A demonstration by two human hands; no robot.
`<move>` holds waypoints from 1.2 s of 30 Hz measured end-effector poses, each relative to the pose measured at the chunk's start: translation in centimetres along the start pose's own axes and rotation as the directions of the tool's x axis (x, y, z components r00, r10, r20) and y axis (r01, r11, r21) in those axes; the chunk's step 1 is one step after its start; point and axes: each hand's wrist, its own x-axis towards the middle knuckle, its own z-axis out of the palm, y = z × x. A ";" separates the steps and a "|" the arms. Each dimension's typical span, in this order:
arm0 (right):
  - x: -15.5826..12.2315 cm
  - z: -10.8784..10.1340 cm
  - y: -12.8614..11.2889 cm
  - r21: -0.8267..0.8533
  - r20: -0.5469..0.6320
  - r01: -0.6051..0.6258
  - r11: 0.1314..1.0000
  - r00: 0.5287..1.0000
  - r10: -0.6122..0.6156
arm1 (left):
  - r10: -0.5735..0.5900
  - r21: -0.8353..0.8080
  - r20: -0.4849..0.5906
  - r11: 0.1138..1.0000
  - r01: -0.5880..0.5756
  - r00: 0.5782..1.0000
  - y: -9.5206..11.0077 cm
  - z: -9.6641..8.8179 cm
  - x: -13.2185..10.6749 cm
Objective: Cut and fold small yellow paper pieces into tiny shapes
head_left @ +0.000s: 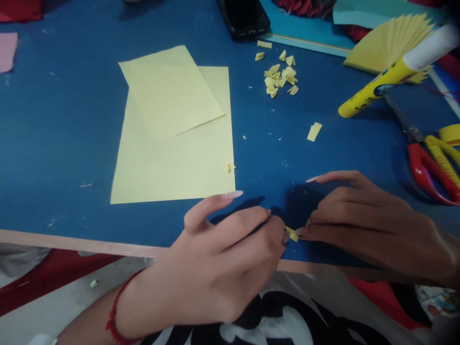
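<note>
Close to the table's near edge, my left hand (230, 258) is closed in a pinch on a small yellow paper piece (293, 234). Its index finger and thumb hide most of the piece. From the other side, my right hand (373, 225) pinches the piece's exposed end, one finger stretched out above. Past my left hand lie two overlapping yellow paper sheets, a smaller one (172, 93) tilted on a larger one (179, 167). A tiny folded scrap (228, 168) rests on the larger sheet. Beyond my hands sits a loose pile of small folded yellow pieces (278, 79).
Two flat paper bits (314, 132) lie right of centre. At the right are a yellow tube with a white cap (377, 91), red-and-yellow scissors (427, 167) and a pleated yellow paper fan (391, 43). A black phone (244, 19) lies at the back of the blue table (64, 143).
</note>
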 end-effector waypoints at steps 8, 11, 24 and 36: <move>0.9 -0.4 1.2 0.120 0.109 -0.031 0.992 0.994 0.018 | -0.011 -0.005 0.020 1.000 0.011 1.000 -0.1 0.0 0.3; 2.2 -0.8 1.3 0.124 0.150 -0.065 0.990 0.988 0.046 | -0.025 -0.002 0.014 1.000 0.025 1.000 0.0 -0.1 0.3; 4.5 -1.5 1.2 0.223 0.307 -0.388 0.895 0.899 0.313 | 0.038 0.086 0.029 0.995 -0.041 0.999 -0.1 -0.2 -0.4; 2.8 -1.1 -0.3 0.229 0.156 -0.318 0.920 0.945 0.287 | -0.044 0.048 -0.006 0.998 0.045 0.999 0.1 -0.3 0.6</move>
